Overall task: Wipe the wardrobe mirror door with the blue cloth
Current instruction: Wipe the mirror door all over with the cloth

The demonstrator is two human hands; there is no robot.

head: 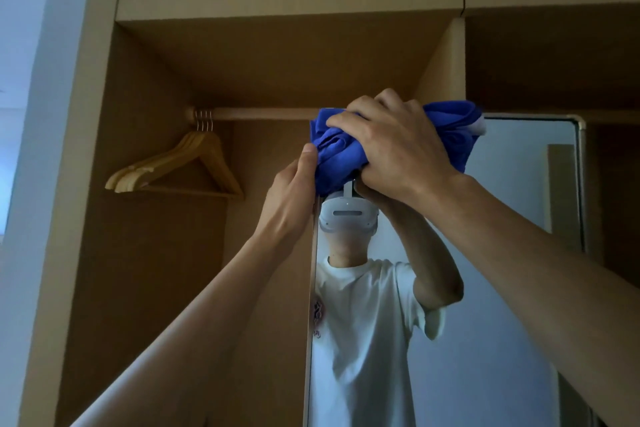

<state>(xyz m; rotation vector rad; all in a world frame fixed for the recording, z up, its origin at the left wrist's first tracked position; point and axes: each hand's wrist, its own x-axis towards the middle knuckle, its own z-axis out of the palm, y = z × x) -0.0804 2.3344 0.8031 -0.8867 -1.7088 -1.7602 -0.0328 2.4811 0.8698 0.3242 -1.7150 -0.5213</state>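
Mirror door [502, 288] top edge: blue cloth [330, 152] bunched crosswise, right hand [398, 146] fingers clutching it; left hand [287, 198] fingers hidden.

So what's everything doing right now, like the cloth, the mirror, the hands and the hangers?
blue cloth, bunched up, pressed on the mirror door's top corner.
mirror door, upright, showing the person's reflection.
right hand, gripping the cloth against the glass.
left hand, at the door's edge, thumb touching the cloth, fingers hidden.
wooden hangers, bare, hanging together on the rail.

Right hand [391, 146] grips blue cloth [332, 156] — left hand [287, 198] touches it.
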